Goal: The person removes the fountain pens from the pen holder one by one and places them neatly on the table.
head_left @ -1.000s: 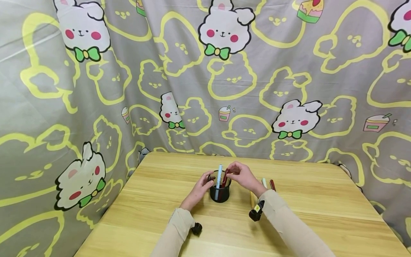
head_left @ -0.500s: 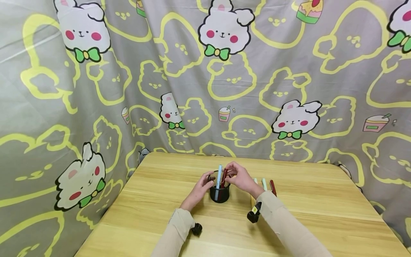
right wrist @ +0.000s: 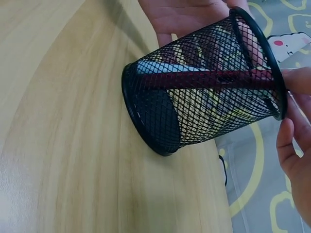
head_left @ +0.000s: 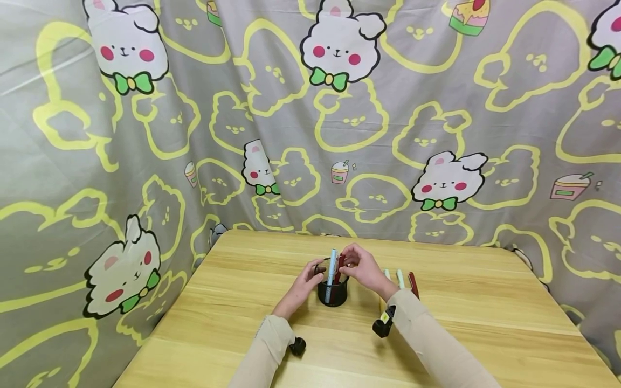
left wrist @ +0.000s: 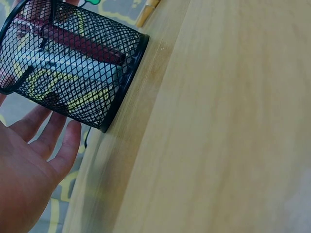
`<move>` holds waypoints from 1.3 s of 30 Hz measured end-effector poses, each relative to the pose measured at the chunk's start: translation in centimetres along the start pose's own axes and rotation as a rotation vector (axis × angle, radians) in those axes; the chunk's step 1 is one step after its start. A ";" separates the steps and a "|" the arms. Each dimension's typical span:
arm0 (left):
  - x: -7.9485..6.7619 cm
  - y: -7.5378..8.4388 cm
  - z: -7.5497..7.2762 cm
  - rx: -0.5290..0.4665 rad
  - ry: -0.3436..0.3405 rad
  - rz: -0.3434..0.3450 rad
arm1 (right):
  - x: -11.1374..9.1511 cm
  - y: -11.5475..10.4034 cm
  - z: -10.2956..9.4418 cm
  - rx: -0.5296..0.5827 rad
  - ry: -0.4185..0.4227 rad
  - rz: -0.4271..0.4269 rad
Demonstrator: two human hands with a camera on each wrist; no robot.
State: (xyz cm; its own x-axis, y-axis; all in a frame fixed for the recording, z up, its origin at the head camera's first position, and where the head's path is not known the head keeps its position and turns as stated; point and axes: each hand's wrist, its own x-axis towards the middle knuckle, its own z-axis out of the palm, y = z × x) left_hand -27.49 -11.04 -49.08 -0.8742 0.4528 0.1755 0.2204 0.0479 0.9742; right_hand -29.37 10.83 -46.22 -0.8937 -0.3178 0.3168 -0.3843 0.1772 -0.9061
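A black mesh pen holder (head_left: pixel 332 295) stands upright on the table, holding a light blue pen (head_left: pixel 332 267) and a dark red pen (head_left: pixel 338 269). My left hand (head_left: pixel 302 285) is at its left side, thumb near the rim and fingers round the back; in the left wrist view those fingers (left wrist: pixel 68 145) reach behind the mesh (left wrist: pixel 73 63). With its fingertips, my right hand (head_left: pixel 363 268) pinches the upper end of the red pen at the rim. Through the mesh in the right wrist view, the red pen (right wrist: pixel 204 79) leans across the inside. The right fingertips partly cover its top.
Several more pens lie right of the holder, partly behind my right wrist: pale green pens (head_left: pixel 400 278), a dark red pen (head_left: pixel 413 284) and a yellow one (head_left: pixel 381 305). The wooden table (head_left: pixel 233 323) ends at a patterned curtain (head_left: pixel 368 134) behind and left.
My right hand has shifted slightly left with the red pen, uncovering more of the pens by its wrist. The left hand and the pen holder stay in place.
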 end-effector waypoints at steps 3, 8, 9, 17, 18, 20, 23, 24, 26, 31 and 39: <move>0.0 0.1 0.0 0.020 0.010 -0.009 | -0.2 -1.4 -0.3 0.014 0.012 0.000; 0.0 0.2 0.1 0.025 0.014 -0.007 | -0.3 -2.4 -1.2 0.058 0.041 0.006; 0.0 0.2 0.1 0.024 0.012 -0.005 | -0.2 -2.3 -1.4 0.076 0.049 0.008; 0.0 -0.1 0.0 0.004 -0.009 0.024 | 0.1 -0.7 -3.2 0.158 0.152 -0.025; 0.0 -0.2 -0.1 0.003 -0.010 0.026 | 0.1 -0.7 -3.4 0.178 0.163 -0.028; 0.0 -0.2 -0.1 0.003 -0.015 0.022 | 0.1 -0.7 -3.7 0.228 0.186 -0.024; 0.0 -0.2 0.0 0.003 -0.009 0.021 | 0.1 -1.0 -4.3 0.323 0.222 -0.028; -0.1 -0.2 0.0 0.003 -0.006 0.019 | 0.1 -1.1 -4.4 0.348 0.230 -0.033; -0.1 -0.2 0.0 0.000 0.001 0.019 | 0.1 -1.3 -4.8 0.387 0.242 -0.045; -0.1 -0.2 0.0 0.002 0.001 0.013 | -0.1 -2.1 -5.8 0.442 0.257 -0.066; 0.0 -0.1 0.1 -0.012 0.001 0.018 | -0.9 -2.4 -8.0 0.492 0.235 -0.054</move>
State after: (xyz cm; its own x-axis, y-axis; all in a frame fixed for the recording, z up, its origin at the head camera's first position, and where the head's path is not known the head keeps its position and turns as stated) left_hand -27.51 -10.99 -49.22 -0.8707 0.4524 0.1928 0.2306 0.0293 0.9726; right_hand -29.48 18.19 -42.05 -0.9249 -0.0881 0.3698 -0.3278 -0.3078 -0.8932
